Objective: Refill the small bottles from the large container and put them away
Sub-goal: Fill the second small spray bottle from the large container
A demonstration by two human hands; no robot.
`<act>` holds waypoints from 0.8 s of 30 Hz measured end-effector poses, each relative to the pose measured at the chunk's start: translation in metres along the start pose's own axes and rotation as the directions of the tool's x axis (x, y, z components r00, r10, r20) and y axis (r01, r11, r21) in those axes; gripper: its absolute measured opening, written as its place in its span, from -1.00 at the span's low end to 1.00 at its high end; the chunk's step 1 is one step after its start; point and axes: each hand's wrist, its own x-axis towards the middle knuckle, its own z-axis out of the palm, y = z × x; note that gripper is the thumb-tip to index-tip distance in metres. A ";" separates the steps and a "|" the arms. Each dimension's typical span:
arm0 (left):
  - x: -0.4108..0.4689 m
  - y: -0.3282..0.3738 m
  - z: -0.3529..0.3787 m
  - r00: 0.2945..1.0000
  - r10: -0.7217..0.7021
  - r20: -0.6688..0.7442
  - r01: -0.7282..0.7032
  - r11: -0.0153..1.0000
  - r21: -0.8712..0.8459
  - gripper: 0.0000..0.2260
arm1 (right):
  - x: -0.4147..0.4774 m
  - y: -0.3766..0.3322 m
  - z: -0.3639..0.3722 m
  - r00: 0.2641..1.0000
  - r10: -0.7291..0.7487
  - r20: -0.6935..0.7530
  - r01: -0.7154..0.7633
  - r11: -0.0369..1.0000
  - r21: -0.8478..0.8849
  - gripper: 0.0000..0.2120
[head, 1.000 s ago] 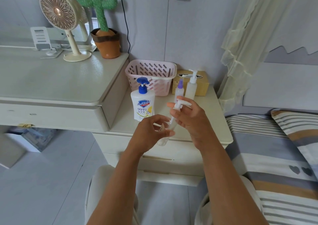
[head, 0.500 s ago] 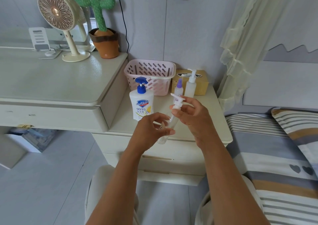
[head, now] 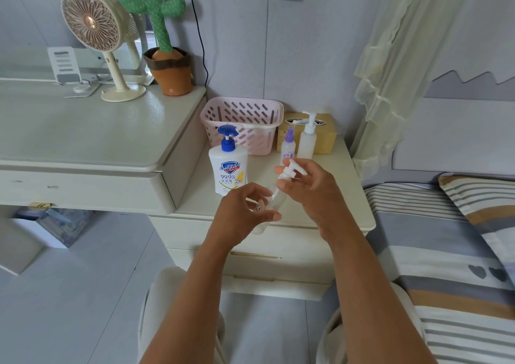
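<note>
- Bedside cabinet: cream top, set between a higher desk on the left and a striped bed on the right; a pale curtain hangs over the bed's head end.
- On the desk, well apart from the work: a fan and a cactus toy in a brown pot.
- At the back of the cabinet top: pink basket, slotted; a tissue box just beside it on the right.
- In front of the tissue box: purple-capped spray bottle and white pump bottle, both upright, side by side.
- Large soap bottle: blue pump, upright, in front of the basket, just left of the hands.
- Both hands are raised over the cabinet's front edge and partly hide its top.
- Left hand: fingers curled round the clear small bottle, which is tilted with its neck up and to the right.
- Right hand: thumb and fingertips pinch the white pump head at the bottle's neck; remaining fingers spread; whether the pump is screwed home cannot be told.
</note>
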 end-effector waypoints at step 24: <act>0.003 -0.046 -0.006 0.968 -0.180 -0.172 0.197 0.976 0.090 -0.64 | 0.002 -0.006 -0.014 0.934 -0.192 -0.302 0.141 0.973 -0.182 -0.82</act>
